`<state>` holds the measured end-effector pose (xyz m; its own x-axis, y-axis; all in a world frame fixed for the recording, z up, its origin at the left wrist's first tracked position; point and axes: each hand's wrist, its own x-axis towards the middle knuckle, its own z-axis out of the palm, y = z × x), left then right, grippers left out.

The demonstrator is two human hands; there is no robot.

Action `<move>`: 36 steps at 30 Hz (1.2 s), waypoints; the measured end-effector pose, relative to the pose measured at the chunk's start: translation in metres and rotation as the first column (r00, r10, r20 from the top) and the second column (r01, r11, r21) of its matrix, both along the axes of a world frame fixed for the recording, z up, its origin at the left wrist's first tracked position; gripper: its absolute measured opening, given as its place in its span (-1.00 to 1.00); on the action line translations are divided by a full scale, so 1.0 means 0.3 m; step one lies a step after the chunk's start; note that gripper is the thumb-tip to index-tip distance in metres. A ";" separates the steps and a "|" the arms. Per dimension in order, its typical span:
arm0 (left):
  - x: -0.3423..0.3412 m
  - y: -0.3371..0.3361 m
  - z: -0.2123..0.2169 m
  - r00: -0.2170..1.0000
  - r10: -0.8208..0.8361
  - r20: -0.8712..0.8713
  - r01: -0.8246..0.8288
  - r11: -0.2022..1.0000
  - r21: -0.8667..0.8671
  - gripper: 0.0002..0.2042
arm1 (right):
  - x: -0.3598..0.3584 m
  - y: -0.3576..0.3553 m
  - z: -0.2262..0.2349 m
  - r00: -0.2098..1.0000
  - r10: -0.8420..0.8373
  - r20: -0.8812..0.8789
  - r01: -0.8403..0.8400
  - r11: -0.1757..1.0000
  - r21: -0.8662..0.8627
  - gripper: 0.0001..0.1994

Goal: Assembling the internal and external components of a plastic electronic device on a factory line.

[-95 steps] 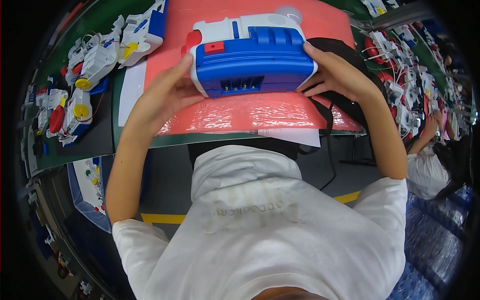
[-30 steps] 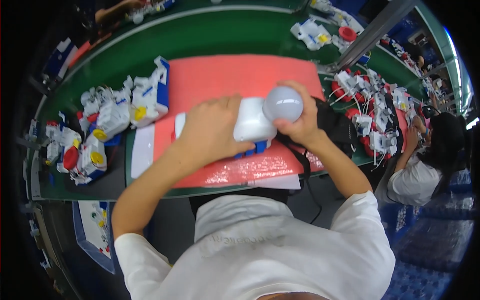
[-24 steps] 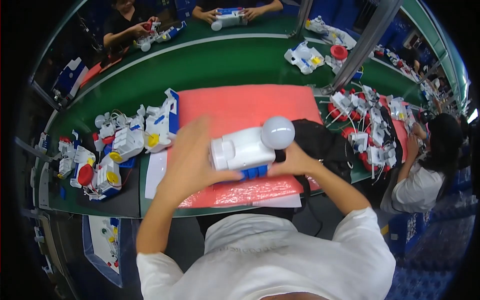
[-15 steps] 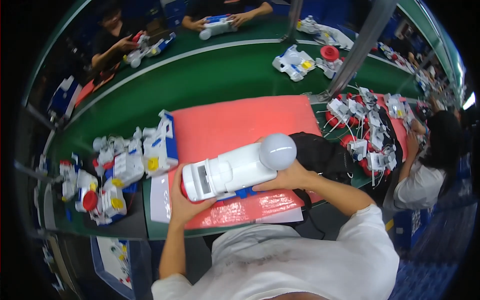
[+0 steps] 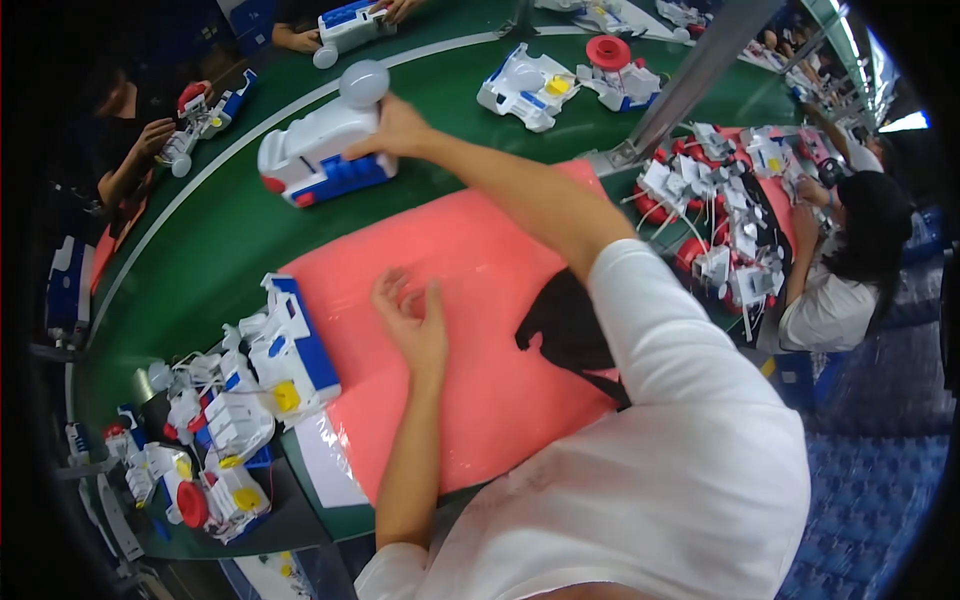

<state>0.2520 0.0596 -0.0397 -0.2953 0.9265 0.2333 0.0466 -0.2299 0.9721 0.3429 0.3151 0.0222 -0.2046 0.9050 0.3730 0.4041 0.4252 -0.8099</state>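
Note:
My right hand reaches far forward and grips the ball end of a white-and-blue plastic unit. This unit has a round grey ball on one end and red parts low on the other. It is at the green surface beyond the pink mat; whether it rests there fully I cannot tell. Over the pink mat my left hand is open and holds nothing, its fingers loosely bent and apart.
Part-built white-and-blue housings with wires and yellow pieces crowd the left. Right of a metal post lie several grey-and-red assemblies. A black cloth lies on the mat. Across, co-workers handle similar units; two open housings sit nearby.
The unit has gone from both hands over the mat to the green surface, forward and left, in my right hand. My left hand has let go and stays over the mat.

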 end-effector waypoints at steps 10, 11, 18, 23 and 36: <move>-0.015 -0.012 0.044 0.986 -0.063 -0.157 0.052 0.996 -0.073 -0.49 | -0.124 0.079 -0.065 0.974 0.189 -0.127 -0.192 0.981 -0.006 0.06; -0.012 -0.014 0.045 0.986 -0.071 -0.149 0.061 0.996 -0.070 -0.50 | -0.110 0.069 -0.082 0.975 0.195 -0.107 -0.201 0.979 -0.044 0.08; -0.021 -0.027 0.044 0.982 -0.089 -0.165 0.083 0.996 -0.043 -0.67 | 0.086 -0.195 -0.124 0.870 0.398 0.291 -0.335 0.910 -0.246 -0.22; -0.009 -0.021 0.032 0.985 -0.107 -0.132 0.104 0.994 -0.025 -0.70 | 0.347 -0.381 0.001 0.985 0.094 -0.146 -0.147 0.900 -0.411 -0.65; 0.198 0.573 0.053 0.881 -0.273 0.387 0.433 0.794 -0.427 -0.53 | 0.874 0.049 -0.176 0.115 -0.779 -0.617 0.225 0.625 -0.747 -0.43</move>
<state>0.3114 0.2316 -0.0238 0.0971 0.9428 -0.3190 -0.2439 0.3333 0.9107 0.6051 0.3300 -0.0307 0.5412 0.7053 -0.4579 -0.6417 -0.0056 -0.7670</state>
